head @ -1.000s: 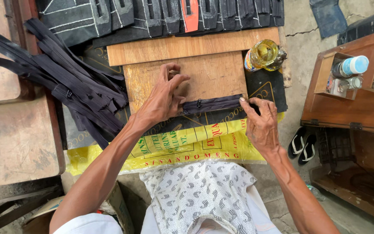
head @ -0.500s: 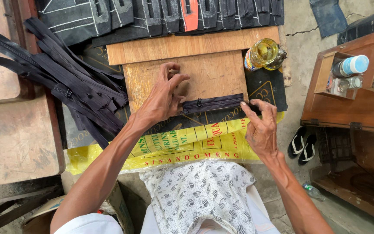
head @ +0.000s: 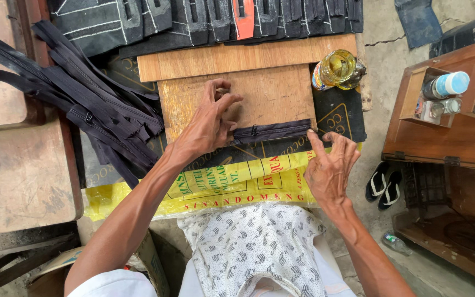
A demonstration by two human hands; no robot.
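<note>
**Two hands at a short zipper on a wooden board**

Head view, looking down. The wooden board [head: 237, 91] serves as the landmark. A short dark zipper [head: 273, 131] lies flat along the board's near edge, its slider towards the left end. The left hand [head: 207, 126] rests on the board at the zipper's left end, thumb and curled fingers pressed down around that end; the index finger is raised and bent above the board. The right hand [head: 331, 168] sits just off the board's near right corner, fingers spread loosely, index fingertip touching the zipper's right end, holding nothing. Left of the board lies a heap of long dark zippers [head: 78, 104]. Beyond the board's far edge lie dark stitched fabric panels [head: 193, 22]. At the board's far right corner stands a glass jar of yellow liquid [head: 336, 70]. Under the board's near edge spreads a yellow printed sack [head: 232, 184]. Well right of the board stands a brown wooden box [head: 452, 126], with a pair of sandals [head: 383, 184] beside it
</note>
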